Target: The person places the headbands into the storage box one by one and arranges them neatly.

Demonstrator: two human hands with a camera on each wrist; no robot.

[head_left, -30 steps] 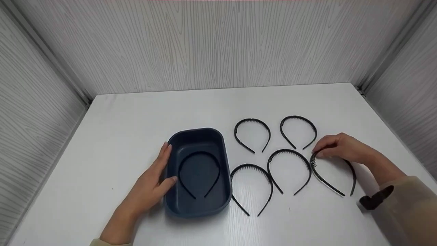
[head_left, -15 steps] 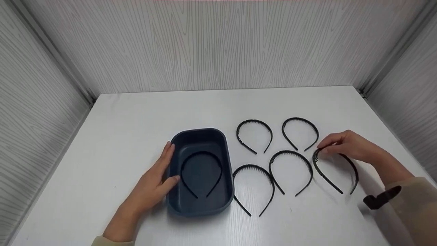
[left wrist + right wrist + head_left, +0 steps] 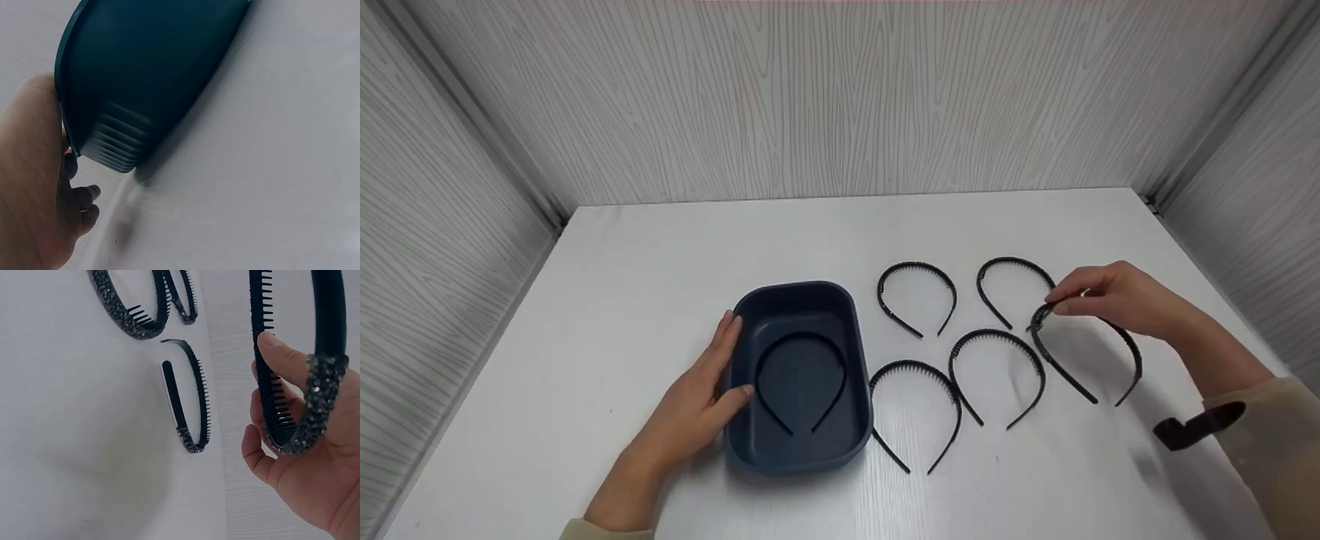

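In the head view a dark blue tray [image 3: 799, 465] stands left of centre with one black headband [image 3: 801, 334] lying in it. My left hand [image 3: 682, 420] rests on the tray's left rim, fingers fairly straight along the side and thumb over the edge. At the right, my right hand [image 3: 1117, 300] pinches another headband [image 3: 329, 320] by its top; it hangs with its ends toward the table. The right wrist view shows its comb teeth and a stretch of dark glittery stones. Only the tray's outer side [image 3: 152, 50] appears in the left wrist view.
Several more black headbands lie on the white table [image 3: 660, 262] between tray and right hand: a front one [image 3: 960, 416] against the tray, one beside it [image 3: 1041, 367], and two behind, left [image 3: 954, 296] and right [image 3: 981, 289]. Wood-grain panels [image 3: 840, 97] enclose the back and sides.
My right hand has lifted the rightmost headband off the table and moved it up, slightly left, so it overlaps the back right one. The left hand stays at the tray.
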